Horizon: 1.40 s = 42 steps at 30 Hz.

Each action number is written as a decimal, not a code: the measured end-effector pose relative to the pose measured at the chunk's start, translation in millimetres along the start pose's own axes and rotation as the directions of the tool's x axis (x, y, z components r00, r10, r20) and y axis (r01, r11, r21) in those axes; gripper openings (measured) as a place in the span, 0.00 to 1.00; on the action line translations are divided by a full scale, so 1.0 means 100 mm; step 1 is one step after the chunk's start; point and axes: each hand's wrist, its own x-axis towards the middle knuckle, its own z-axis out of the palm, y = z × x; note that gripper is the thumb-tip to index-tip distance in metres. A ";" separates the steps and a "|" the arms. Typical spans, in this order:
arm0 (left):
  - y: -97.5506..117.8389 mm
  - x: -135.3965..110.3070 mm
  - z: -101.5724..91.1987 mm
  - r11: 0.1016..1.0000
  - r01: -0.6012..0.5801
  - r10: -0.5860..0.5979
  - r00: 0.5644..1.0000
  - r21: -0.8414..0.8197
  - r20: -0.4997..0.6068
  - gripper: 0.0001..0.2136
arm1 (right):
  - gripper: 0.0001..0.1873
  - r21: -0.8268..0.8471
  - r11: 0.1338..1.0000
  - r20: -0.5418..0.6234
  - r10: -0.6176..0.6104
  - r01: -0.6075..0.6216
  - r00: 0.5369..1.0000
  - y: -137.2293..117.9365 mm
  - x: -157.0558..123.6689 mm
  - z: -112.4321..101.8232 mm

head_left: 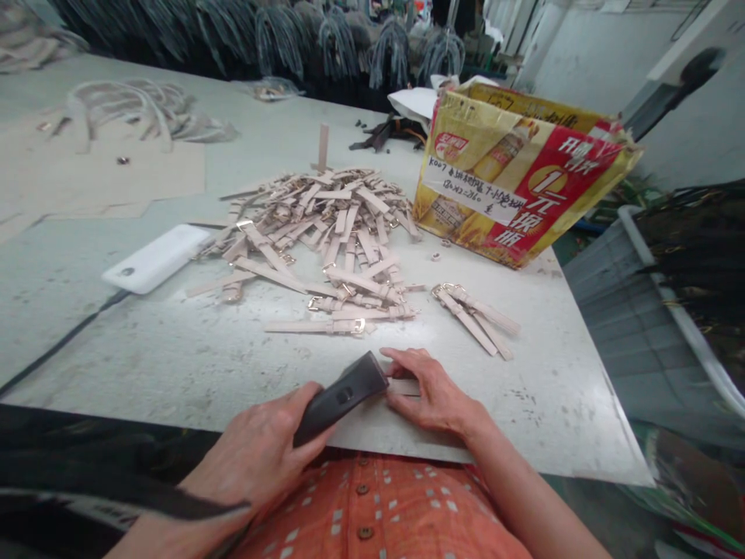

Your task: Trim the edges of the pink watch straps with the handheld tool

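My left hand (265, 435) is wrapped round a black hand-held tool (343, 397) that looks like a hair clipper, with a small switch on its side. Its wide end points right and reaches my right hand (434, 392). Between the fingers of that hand is a beige strap (404, 387), mostly hidden by them and by the tool. Beyond both hands lies a large heap of beige buckle straps (349, 225) with gold buckles. A few more buckle straps (474, 314) lie apart to the right of the heap.
A yellow and red cardboard box (512, 171) stands at the right of the table (559, 404). A white device (157, 258) with a black cable lies left. Beige fabric pieces (105, 167) cover the far left. A grey bin (628, 295) stands beyond the right edge.
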 end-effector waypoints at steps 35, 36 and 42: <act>0.15 -0.04 -0.04 0.998 -0.043 0.046 0.995 -0.036 0.089 0.10 | 0.32 -0.006 0.999 -0.120 0.034 -0.035 0.992 -0.04 -0.11 0.18; 0.14 -0.03 -0.03 0.998 -0.048 0.052 0.996 -0.051 0.071 0.10 | 0.33 -0.012 0.999 -0.119 0.040 -0.042 0.992 -0.05 -0.10 0.18; -0.10 0.00 0.02 0.993 -0.035 0.027 0.997 -0.110 -0.074 0.16 | 0.18 -0.117 0.993 -0.275 -0.025 -0.008 0.961 0.01 -0.10 -0.03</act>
